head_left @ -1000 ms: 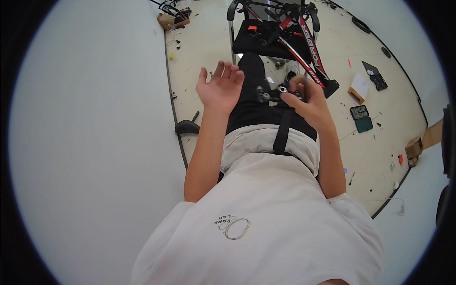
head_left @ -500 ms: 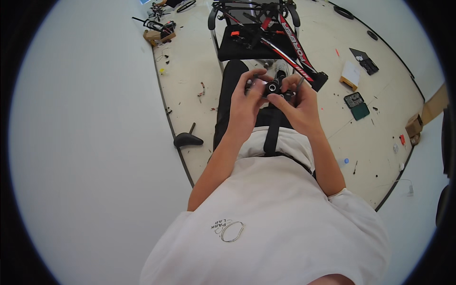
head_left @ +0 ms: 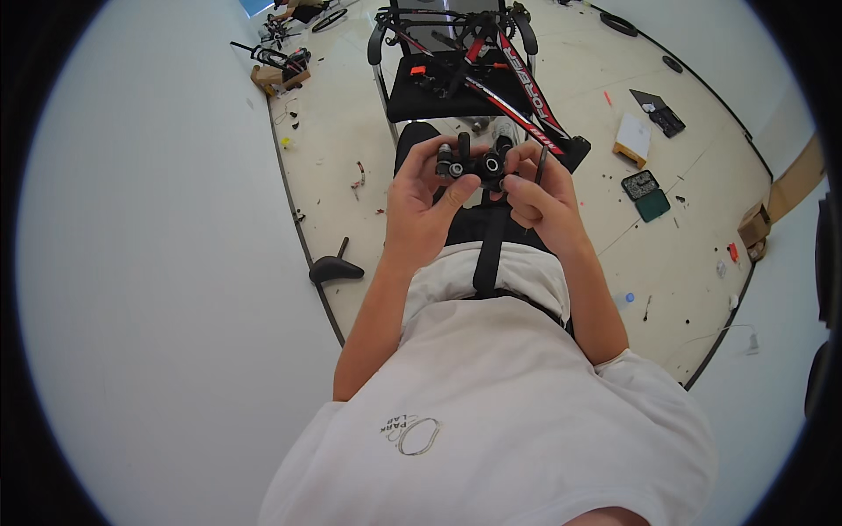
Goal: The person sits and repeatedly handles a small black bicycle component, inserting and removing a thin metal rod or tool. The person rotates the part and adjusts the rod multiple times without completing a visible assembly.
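Over my lap, my left hand point(head_left: 421, 195) is closed round a black brake caliper point(head_left: 474, 167) with round silver-ringed bolts on its upper face. My left thumb presses on its near edge. On the caliper's right side, my right hand point(head_left: 545, 197) pinches with thumb and fingers, its fingertips against the part. A thin dark rod-like tool point(head_left: 541, 163) sticks up between the right fingers; its lower end is hidden by the hand. Beyond my hands a black and red bicycle frame point(head_left: 517, 83) rests on a black chair point(head_left: 412, 101).
A black saddle point(head_left: 336, 269) lies by the left wall. To the right are a white box point(head_left: 632, 138), an open black case point(head_left: 667, 121) and a green case point(head_left: 652, 206) of small parts. A bottle with a blue cap point(head_left: 625, 300) is near my right elbow.
My hands have moved a little left and the left hand has shifted outward, showing more of the caliper. The rod-like tool stands more upright. The whole view has shifted slightly.
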The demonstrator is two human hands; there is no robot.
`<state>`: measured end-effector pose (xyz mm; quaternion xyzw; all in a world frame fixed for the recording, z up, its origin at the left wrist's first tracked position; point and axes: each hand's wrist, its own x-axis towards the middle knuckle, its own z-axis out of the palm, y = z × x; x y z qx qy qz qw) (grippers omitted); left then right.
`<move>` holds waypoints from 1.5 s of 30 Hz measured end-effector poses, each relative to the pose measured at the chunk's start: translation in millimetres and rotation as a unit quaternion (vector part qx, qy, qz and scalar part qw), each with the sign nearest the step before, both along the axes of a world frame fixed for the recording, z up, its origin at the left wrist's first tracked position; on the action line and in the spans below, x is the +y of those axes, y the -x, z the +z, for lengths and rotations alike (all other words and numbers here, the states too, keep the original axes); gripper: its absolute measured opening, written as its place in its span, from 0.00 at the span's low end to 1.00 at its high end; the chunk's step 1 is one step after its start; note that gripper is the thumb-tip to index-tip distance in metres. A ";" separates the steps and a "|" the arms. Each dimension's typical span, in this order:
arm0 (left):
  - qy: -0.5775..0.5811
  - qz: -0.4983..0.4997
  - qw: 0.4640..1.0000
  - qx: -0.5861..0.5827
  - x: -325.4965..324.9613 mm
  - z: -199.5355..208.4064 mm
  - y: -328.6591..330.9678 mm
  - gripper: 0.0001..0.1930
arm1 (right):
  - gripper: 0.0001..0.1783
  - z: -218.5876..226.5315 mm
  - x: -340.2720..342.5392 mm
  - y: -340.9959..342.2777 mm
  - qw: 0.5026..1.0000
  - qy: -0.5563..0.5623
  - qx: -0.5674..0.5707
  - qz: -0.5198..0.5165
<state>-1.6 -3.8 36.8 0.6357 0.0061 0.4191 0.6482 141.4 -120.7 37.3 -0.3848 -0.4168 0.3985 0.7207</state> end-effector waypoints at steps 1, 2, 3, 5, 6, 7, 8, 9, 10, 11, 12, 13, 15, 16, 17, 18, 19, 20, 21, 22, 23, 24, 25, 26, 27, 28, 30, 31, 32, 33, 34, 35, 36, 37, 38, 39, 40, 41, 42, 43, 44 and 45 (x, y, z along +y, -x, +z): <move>-0.008 0.002 1.000 -0.007 1.2 -0.6 0.3 0.22 | 0.06 2.1 -1.5 -4.1 1.000 0.008 0.014 0.020; -0.002 0.012 1.000 -0.006 0.6 -0.9 1.8 0.20 | 0.09 3.4 -2.6 -8.0 0.999 0.017 0.028 0.039; 0.002 0.022 1.000 -0.006 -0.1 0.1 3.6 0.19 | 0.12 2.6 -1.7 -11.0 1.000 0.025 -0.018 -0.003; 0.051 0.019 0.998 -0.023 2.4 2.3 3.5 0.17 | 0.18 -3.1 1.8 -18.0 0.989 0.039 -0.107 -0.089; 0.096 0.008 0.995 -0.041 5.0 2.0 2.3 0.17 | 0.22 -6.0 3.5 -24.2 0.984 0.045 -0.136 -0.105; 0.141 -0.004 0.988 -0.059 7.1 1.1 1.6 0.17 | 0.22 -10.3 2.4 -27.5 0.976 0.086 -0.173 -0.104; 0.148 0.018 0.988 -0.040 8.3 -1.4 1.9 0.18 | 0.22 -14.5 1.3 -30.3 0.964 0.126 -0.209 -0.102; 0.188 -0.001 0.981 -0.051 7.7 -1.4 2.1 0.18 | 0.22 -15.1 1.4 -31.2 0.950 0.167 -0.245 -0.099; 0.227 -0.020 0.972 -0.062 6.8 -1.3 2.5 0.19 | 0.20 -16.3 4.5 -26.7 0.920 0.117 -0.348 -0.140; 0.266 -0.039 0.960 -0.073 6.0 -1.2 2.8 0.19 | 0.18 -15.2 6.8 -20.2 0.918 0.106 -0.351 -0.153; 0.275 -0.035 0.959 -0.067 7.2 -2.9 3.5 0.19 | 0.17 -13.1 8.8 -11.7 0.916 0.094 -0.353 -0.167; 0.283 -0.031 0.957 -0.061 8.9 -6.0 3.9 0.18 | 0.16 -10.9 9.4 -4.0 0.913 0.083 -0.355 -0.182; 0.283 0.000 0.958 -0.044 9.9 -6.9 4.3 0.17 | 0.13 -9.1 7.6 7.5 0.910 0.068 -0.374 -0.163; 0.274 0.027 0.961 -0.032 9.2 -4.4 3.9 0.17 | 0.14 -9.5 7.6 12.0 0.908 0.058 -0.387 -0.149; 0.265 0.054 0.962 -0.021 8.3 -1.9 3.8 0.16 | 0.15 -8.9 7.9 15.0 0.906 0.048 -0.398 -0.135; 0.248 0.078 0.966 -0.013 6.9 -0.2 3.6 0.15 | 0.21 -0.1 6.4 16.0 0.911 0.081 -0.397 -0.075; 0.230 0.101 0.968 -0.006 5.5 1.4 3.6 0.15 | 0.22 2.5 4.3 18.2 0.928 0.085 -0.362 -0.011; 0.212 0.125 0.969 0.001 4.3 2.8 4.2 0.15 | 0.23 3.6 1.8 20.9 0.940 0.088 -0.325 0.054; 0.213 0.109 0.971 0.001 2.9 4.9 4.7 0.14 | 0.24 4.0 -0.2 22.1 0.946 0.093 -0.287 0.118; 0.214 0.092 0.973 0.001 1.6 6.7 5.5 0.14 | 0.24 1.1 1.9 19.0 0.943 0.139 -0.223 0.206; 0.215 0.075 0.974 0.001 0.8 7.0 6.1 0.14 | 0.24 -2.0 5.5 16.2 0.938 0.113 -0.101 0.312; 0.190 0.084 0.978 -0.006 -1.4 6.4 5.1 0.14 | 0.24 -4.9 9.8 13.1 0.908 0.081 0.024 0.409; 0.165 0.093 0.982 -0.013 -5.5 5.2 2.8 0.14 | 0.24 -8.5 12.5 11.4 0.854 0.048 0.148 0.496; 0.139 0.101 0.985 -0.020 -8.9 4.2 0.5 0.14 | 0.25 -12.5 14.5 14.5 0.820 0.055 0.186 0.539; 0.103 0.110 0.988 -0.044 -11.8 3.0 -0.6 0.13 | 0.25 -12.9 16.5 17.7 0.797 0.060 0.213 0.562; 0.066 0.119 0.988 -0.067 -14.4 2.0 -1.7 0.12 | 0.25 -13.1 18.9 20.7 0.772 0.065 0.240 0.584; 0.001 0.134 0.985 -0.110 -15.4 -0.1 -2.1 0.13 | 0.24 -13.6 21.4 24.4 0.739 0.073 0.277 0.610; -0.014 0.141 0.982 -0.125 -15.1 0.1 -1.9 0.13 | 0.24 -13.9 22.0 26.1 0.731 0.076 0.288 0.614; -0.029 0.148 0.979 -0.139 -15.1 0.6 -1.5 0.14 | 0.24 -14.3 22.4 27.4 0.722 0.079 0.298 0.619; -0.043 0.156 0.975 -0.153 -16.3 -0.3 -0.3 0.14 | 0.24 -16.0 21.4 28.9 0.713 0.082 0.310 0.624; -0.055 0.163 0.974 -0.145 -15.7 0.0 -0.2 0.16 | 0.24 -17.0 21.1 29.0 0.708 0.081 0.314 0.627; -0.076 0.179 0.972 -0.135 -17.2 -0.6 1.3 0.18 | 0.24 -17.6 21.3 28.5 0.703 0.080 0.318 0.631; -0.098 0.194 0.968 -0.126 -17.9 -0.1 1.9 0.20 | 0.24 -17.2 21.9 27.6 0.699 0.077 0.319 0.635; -0.120 0.209 0.963 -0.117 -18.3 0.4 2.1 0.22 | 0.24 -17.1 22.0 27.7 0.693 0.077 0.328 0.638; -0.132 0.211 0.960 -0.129 -18.3 1.1 1.7 0.23 | 0.24 -17.0 22.0 28.3 0.686 0.077 0.336 0.641; -0.143 0.213 0.956 -0.139 -18.7 1.5 1.3 0.23 | 0.24 -17.2 21.5 29.4 0.678 0.078 0.346 0.644; -0.154 0.215 0.953 -0.150 -18.9 1.7 0.9 0.24 | 0.24 -18.0 20.8 30.9 0.675 0.075 0.342 0.649; -0.162 0.216 0.948 -0.172 -18.1 0.2 0.4 0.21 | 0.24 -19.3 19.9 32.7 0.672 0.072 0.339 0.654; -0.170 0.218 0.941 -0.195 -16.2 -2.7 -0.1 0.19 | 0.24 -20.1 19.8 33.6 0.669 0.070 0.334 0.660; -0.178 0.219 0.934 -0.218 -15.3 -4.3 -0.3 0.17 | 0.24 -16.8 18.1 32.6 0.716 0.100 0.291 0.627; -0.168 0.221 0.937 -0.210 -15.6 -4.5 -0.3 0.15 | 0.24 -10.6 14.9 30.4 0.758 0.128 0.247 0.590; -0.159 0.222 0.941 -0.200 -16.2 -4.3 -0.1 0.14 | 0.24 -7.1 12.7 29.1 0.795 0.156 0.202 0.550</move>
